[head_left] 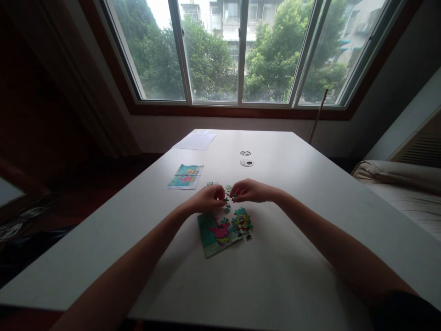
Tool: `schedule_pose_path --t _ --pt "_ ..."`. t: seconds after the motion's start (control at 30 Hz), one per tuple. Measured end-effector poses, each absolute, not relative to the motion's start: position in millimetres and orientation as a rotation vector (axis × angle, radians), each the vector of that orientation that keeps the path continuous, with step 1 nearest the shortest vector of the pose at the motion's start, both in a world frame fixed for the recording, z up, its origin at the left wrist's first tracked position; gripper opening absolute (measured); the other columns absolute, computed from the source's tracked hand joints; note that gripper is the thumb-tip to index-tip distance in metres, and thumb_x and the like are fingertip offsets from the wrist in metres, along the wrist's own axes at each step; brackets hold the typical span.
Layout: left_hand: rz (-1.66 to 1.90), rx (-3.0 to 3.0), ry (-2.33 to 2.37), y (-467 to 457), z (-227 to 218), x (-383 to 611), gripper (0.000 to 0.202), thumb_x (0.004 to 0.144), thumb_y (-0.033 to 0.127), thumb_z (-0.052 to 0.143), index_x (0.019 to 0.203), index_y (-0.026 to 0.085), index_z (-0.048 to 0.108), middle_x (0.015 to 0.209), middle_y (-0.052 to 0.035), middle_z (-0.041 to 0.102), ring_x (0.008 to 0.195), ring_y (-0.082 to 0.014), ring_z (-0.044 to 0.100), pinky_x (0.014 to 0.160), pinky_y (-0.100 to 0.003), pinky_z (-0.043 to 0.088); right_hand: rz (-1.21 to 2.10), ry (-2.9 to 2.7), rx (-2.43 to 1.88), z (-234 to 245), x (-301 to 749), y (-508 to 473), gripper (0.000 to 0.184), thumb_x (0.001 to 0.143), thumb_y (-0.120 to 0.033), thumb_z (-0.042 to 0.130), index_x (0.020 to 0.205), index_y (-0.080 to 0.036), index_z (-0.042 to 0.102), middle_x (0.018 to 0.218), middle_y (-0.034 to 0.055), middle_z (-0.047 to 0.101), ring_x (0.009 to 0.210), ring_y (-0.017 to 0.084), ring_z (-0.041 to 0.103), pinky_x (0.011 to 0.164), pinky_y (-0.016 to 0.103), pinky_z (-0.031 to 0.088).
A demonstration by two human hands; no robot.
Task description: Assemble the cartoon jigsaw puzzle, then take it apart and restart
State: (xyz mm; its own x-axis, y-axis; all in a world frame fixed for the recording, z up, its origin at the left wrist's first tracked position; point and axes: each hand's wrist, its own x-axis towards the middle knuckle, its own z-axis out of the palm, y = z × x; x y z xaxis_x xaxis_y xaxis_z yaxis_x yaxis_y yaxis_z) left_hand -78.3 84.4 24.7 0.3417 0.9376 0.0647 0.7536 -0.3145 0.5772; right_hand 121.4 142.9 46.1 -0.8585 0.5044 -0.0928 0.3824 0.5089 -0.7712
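A partly joined jigsaw puzzle [215, 235] lies on the white table, showing a pink starfish figure on a green-blue ground and a yellow sponge figure [243, 220] at its right. Just beyond it, my left hand [207, 198] pinches a small green puzzle piece [226, 200] at its fingertips. Close by on the right, my right hand [254, 191] is closed on another small puzzle piece [234, 197]. The fingers partly cover both pieces. Loose puzzle pieces [228, 189] lie between and behind the hands.
A picture sheet [186, 177] with the same cartoon lies left of the hands. Farther back are a white paper [195, 141] and two small round items [246, 162]. The table [292, 280] reaches toward the window, with a covered couch [396, 184] at right.
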Motion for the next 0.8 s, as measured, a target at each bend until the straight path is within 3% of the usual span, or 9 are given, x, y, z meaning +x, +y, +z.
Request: schedule_pose_path --t 0.13,0.33,0.5,0.63,0.8 --pt "0.650 2.080 1.506 89.2 19.9 -80.0 0.024 0.069 0.032 0.060 0.085 0.014 0.057 0.069 -0.0011 0.061 0.065 -0.0142 0.056 0.057 -0.023 0.042 1.324 -2.529 -0.814 38.2 118.5 144.1 0.033 0.068 -0.025 0.066 0.099 -0.012 0.061 0.080 0.0061 0.066 0.074 0.015 0.061 0.066 0.026 0.047" --pt "0.660 2.051 1.629 91.8 21.7 -89.6 0.019 0.067 0.030 0.061 0.078 0.015 0.063 0.065 -0.0012 0.062 0.061 -0.0144 0.057 0.055 -0.023 0.041 1.282 -2.577 -0.844 25.1 109.4 137.2 0.037 0.062 -0.027 0.071 0.096 -0.014 0.062 0.075 0.0032 0.064 0.067 0.013 0.058 0.061 0.023 0.045" --pt "0.633 2.044 1.724 95.8 18.4 -97.8 0.024 0.066 0.032 0.062 0.083 0.014 0.061 0.059 0.0009 0.060 0.056 -0.0138 0.055 0.051 -0.022 0.038 0.895 -2.561 -0.926 14.9 103.7 131.7 0.038 0.060 -0.028 0.070 0.095 -0.015 0.061 0.076 0.0028 0.062 0.068 0.013 0.056 0.063 0.024 0.042" --pt "0.580 2.044 1.777 98.2 15.2 -102.1 0.026 0.067 0.036 0.061 0.082 0.015 0.060 0.059 0.0010 0.060 0.052 -0.0135 0.054 0.049 -0.022 0.038 0.777 -2.514 -1.011 9.6 103.8 133.1 0.030 0.065 -0.030 0.067 0.091 -0.016 0.061 0.079 0.0027 0.060 0.071 0.013 0.055 0.064 0.024 0.041" --pt "0.568 2.123 1.911 95.4 20.0 -106.7 0.022 0.067 0.036 0.061 0.077 0.016 0.060 0.065 -0.0019 0.060 0.062 -0.0167 0.055 0.056 -0.024 0.037 0.485 -2.493 -1.063 18.9 114.3 140.8 0.027 0.071 -0.032 0.062 0.093 -0.017 0.059 0.093 0.0064 0.057 0.080 0.015 0.052 0.071 0.027 0.039"
